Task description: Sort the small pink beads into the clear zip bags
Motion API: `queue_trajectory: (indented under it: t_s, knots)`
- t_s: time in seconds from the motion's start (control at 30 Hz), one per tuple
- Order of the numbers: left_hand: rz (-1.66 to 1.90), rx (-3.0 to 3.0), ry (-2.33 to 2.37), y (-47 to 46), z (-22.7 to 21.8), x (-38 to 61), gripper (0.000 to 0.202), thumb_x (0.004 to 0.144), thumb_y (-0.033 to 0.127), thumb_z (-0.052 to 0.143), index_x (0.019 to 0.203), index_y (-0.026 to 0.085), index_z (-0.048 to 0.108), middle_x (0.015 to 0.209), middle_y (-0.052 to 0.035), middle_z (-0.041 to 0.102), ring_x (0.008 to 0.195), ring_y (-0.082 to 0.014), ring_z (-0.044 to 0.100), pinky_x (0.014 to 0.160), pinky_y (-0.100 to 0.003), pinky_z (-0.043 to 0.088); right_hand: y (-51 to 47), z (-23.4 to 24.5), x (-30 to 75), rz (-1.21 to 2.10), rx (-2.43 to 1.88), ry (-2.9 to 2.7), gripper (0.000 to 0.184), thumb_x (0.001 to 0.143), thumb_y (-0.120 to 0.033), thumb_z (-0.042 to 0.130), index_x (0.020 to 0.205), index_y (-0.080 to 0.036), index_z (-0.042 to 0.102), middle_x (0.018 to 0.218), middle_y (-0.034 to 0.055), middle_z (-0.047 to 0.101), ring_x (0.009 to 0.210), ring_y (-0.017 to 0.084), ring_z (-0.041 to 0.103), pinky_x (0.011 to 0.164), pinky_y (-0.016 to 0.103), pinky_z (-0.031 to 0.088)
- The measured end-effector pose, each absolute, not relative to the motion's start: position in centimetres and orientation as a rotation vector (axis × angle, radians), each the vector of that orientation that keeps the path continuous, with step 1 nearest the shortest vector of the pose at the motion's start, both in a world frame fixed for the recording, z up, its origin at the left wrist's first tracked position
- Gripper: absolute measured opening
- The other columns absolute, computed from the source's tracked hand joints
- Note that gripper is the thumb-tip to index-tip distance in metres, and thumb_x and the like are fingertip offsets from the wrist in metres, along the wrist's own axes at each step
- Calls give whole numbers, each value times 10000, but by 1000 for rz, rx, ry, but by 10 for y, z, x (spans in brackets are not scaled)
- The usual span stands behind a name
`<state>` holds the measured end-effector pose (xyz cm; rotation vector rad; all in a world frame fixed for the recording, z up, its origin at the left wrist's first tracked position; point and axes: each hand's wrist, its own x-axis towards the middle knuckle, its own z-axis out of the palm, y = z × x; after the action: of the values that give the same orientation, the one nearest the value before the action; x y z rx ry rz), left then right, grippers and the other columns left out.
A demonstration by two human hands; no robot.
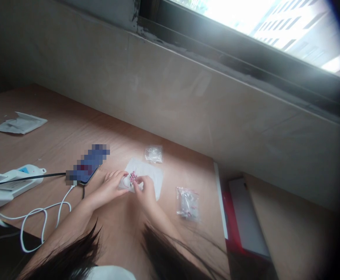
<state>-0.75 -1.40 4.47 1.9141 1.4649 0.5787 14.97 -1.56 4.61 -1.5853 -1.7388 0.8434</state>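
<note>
My long dark hair [164, 252] hangs below my curled left hand [108, 188], while my right hand [146, 190] pinches small round pink beads [133, 177] over a white paper sheet [155, 179]; a slipped pinch could scatter them across the light wooden table [70, 144].

One view looks out from the person's head, facing forward and down over the worktop [70, 128], and it sits close above the left hand [108, 190] and right hand [146, 190], which appear in the lower middle of the frame. The picture is rolled, so the far edge of the worktop slopes down to the right. Beyond that edge, a wall [187, 101] fills the middle of the frame and a bright window [263, 27] crosses the upper right corner. Strands of the person's hair [164, 252] hang across the bottom edge, close to the lens.
</note>
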Motion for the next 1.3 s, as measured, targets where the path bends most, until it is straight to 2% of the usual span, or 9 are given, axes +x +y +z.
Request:
queue_trajectory:
  t_s: [0.13,0.23,0.4,0.5,0.67,0.77,0.87,1.07,1.3]
  knots:
    - [652,1843,1461,-12,48,0,375,694,264,515,1050,173,444,1094,-101,487,1039,-243,445,878,-373,339,-18,63,140,946,-1538,-1725,113,699,-294,546,761,-226,612,952,71,487,966,223,414,802,367,345]
    - [709,1831,1442,-10,51,3,379,690,245,518,1050,162,437,1092,-105,477,1046,-231,441,893,-363,340,-18,61,138,1070,-1503,-1689,95,684,-283,562,709,-208,616,993,78,488,997,231,418,770,351,382]
    - [780,1678,1377,-10,56,-7,550,671,328,572,1152,184,347,1186,-92,432,1108,-214,403,934,-355,321,-10,59,148,1222,-1356,-1483,157,740,-284,485,766,-177,597,902,63,567,870,171,521,691,280,434]
    - [805,1443,1339,-10,58,-17,479,731,370,497,1140,160,359,1176,-103,458,1083,-200,440,906,-344,361,-5,66,155,1267,-1340,-1411,197,754,-302,463,765,-160,598,790,50,607,755,156,558,663,278,435]
    - [770,1165,1219,-14,65,-19,298,737,357,497,935,135,500,936,-68,599,872,-182,574,787,-322,448,-1,74,159,1309,-1266,-1380,184,742,-308,477,725,-167,595,731,32,621,686,140,567,627,261,432]
    - [759,1063,1154,-16,69,-15,251,700,337,552,841,136,497,745,-20,612,672,-155,611,672,-311,487,0,74,159,1345,-1275,-1251,165,714,-300,513,797,-168,567,719,35,629,660,141,570,599,263,429]
    - [785,1035,1134,-16,72,-12,232,688,335,566,799,146,490,688,3,607,610,-144,613,638,-308,491,1,70,159,1395,-1328,-1062,224,669,-298,560,842,-159,522,675,36,637,605,138,566,575,266,422]
    - [780,1088,1139,-14,78,-10,221,689,335,561,776,141,500,692,-11,630,665,-158,616,690,-320,470,2,68,166,1417,-1437,-979,203,641,-338,568,697,-148,526,697,51,632,638,142,551,591,266,397]
    - [700,1314,1111,-13,87,-12,206,721,327,517,815,148,561,859,-33,618,842,-167,565,795,-300,418,2,71,169,1385,-1328,-1089,105,633,-271,547,638,-171,514,636,0,572,629,130,516,613,255,381]
